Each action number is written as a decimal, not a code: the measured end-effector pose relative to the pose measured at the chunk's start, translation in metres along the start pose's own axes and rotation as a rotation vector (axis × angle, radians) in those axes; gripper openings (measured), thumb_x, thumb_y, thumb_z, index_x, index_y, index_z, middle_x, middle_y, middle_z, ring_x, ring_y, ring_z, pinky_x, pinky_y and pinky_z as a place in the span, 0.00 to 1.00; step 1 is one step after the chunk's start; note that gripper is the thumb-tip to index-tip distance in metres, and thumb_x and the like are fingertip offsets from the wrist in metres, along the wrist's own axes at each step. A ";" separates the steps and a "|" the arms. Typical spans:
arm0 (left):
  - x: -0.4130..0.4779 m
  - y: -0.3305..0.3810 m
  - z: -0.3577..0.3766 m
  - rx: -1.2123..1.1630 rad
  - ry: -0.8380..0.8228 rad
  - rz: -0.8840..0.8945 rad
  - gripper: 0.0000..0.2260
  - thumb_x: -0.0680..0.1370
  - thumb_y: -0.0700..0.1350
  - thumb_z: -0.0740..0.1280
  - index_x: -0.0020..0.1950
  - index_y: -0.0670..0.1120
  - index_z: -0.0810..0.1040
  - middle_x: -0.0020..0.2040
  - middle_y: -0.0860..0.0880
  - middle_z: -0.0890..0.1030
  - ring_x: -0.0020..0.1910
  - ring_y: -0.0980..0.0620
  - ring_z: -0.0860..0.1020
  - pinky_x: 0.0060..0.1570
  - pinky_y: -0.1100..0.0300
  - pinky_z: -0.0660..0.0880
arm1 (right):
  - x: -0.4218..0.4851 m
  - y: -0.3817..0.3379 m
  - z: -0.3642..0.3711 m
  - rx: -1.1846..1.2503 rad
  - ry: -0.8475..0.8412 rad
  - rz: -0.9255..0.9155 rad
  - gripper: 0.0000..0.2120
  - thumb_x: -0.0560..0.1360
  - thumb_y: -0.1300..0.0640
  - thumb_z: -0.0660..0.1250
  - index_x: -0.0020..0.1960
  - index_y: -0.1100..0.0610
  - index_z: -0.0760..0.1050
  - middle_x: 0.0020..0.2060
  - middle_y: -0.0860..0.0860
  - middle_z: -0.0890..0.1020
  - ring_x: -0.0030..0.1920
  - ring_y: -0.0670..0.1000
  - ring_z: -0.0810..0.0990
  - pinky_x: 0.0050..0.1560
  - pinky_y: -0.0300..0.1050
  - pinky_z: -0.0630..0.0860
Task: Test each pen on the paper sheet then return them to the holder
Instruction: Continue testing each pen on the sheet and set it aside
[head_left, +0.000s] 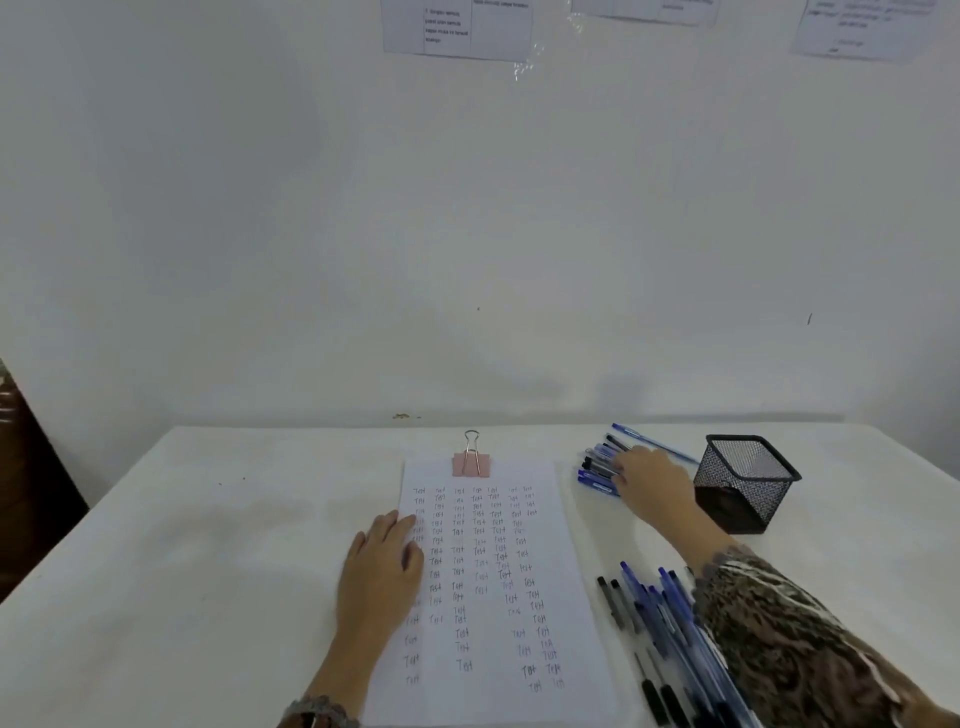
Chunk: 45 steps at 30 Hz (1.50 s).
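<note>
Paper sheet (493, 613), filled with test marks, lies on the bench (208, 545) under the released left grip (382, 566), which presses flat on its left margin. Right grip (652, 483) rests on the far pen pile (597, 470) beside the mesh holder (737, 499); whether it grasps a pen cannot be told. Near pen pile (660, 618) lies right of the sheet.
</note>
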<state>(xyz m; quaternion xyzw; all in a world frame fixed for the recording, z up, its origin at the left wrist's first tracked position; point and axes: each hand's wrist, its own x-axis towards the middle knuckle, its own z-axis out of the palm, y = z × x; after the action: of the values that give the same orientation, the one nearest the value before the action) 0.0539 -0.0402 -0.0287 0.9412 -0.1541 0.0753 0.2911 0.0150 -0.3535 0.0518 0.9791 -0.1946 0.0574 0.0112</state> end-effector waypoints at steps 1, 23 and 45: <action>0.000 0.000 0.000 -0.002 -0.004 -0.002 0.25 0.75 0.51 0.48 0.69 0.49 0.69 0.69 0.53 0.68 0.68 0.56 0.66 0.70 0.61 0.54 | 0.003 0.000 0.005 -0.055 -0.001 -0.015 0.14 0.80 0.53 0.55 0.61 0.54 0.73 0.58 0.52 0.75 0.58 0.54 0.74 0.54 0.47 0.73; 0.001 0.002 -0.002 -0.016 0.014 -0.008 0.24 0.75 0.51 0.48 0.68 0.48 0.70 0.69 0.52 0.69 0.67 0.56 0.67 0.69 0.62 0.55 | 0.018 0.005 0.001 0.585 0.137 0.015 0.08 0.79 0.62 0.59 0.56 0.60 0.73 0.50 0.56 0.78 0.45 0.55 0.77 0.45 0.47 0.73; 0.000 0.004 -0.003 -0.021 0.038 -0.006 0.18 0.79 0.45 0.55 0.69 0.50 0.68 0.70 0.55 0.66 0.68 0.58 0.64 0.70 0.64 0.50 | -0.016 -0.082 0.046 2.677 -0.089 0.539 0.26 0.80 0.41 0.47 0.53 0.58 0.76 0.38 0.55 0.81 0.35 0.50 0.77 0.35 0.42 0.78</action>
<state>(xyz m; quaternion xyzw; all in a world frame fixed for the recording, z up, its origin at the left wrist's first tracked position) 0.0526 -0.0417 -0.0239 0.9370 -0.1464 0.0907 0.3039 0.0370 -0.2742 0.0041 0.1740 -0.1738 0.1693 -0.9544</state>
